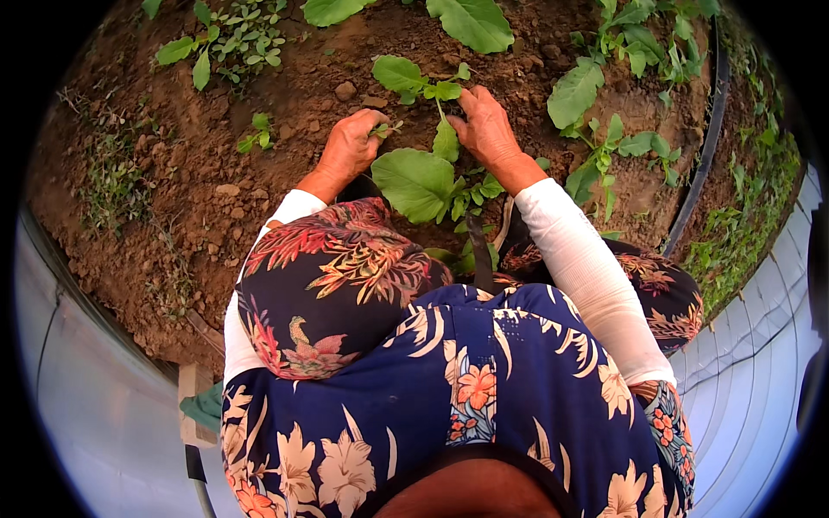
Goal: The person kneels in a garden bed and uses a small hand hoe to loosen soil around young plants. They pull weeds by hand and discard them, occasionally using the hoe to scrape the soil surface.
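My left hand (353,141) has its fingers closed on a small green weed sprig (386,129), whose leaves stick out beyond the fingertips. My right hand (482,123) is at the stem of a young leafy plant (401,76), its fingertips low beside the plant; whether they grip anything is unclear. Between my wrists and my knees grows a larger broad-leaved plant (414,183). Brown, crumbly soil (311,84) lies around both hands.
A black irrigation hose (703,149) runs along the right of the bed. More leafy plants (592,155) grow at the right, and low weeds (243,42) at the upper left. A small seedling (260,133) stands left of my left hand. Plastic sheeting (754,362) borders the lower right.
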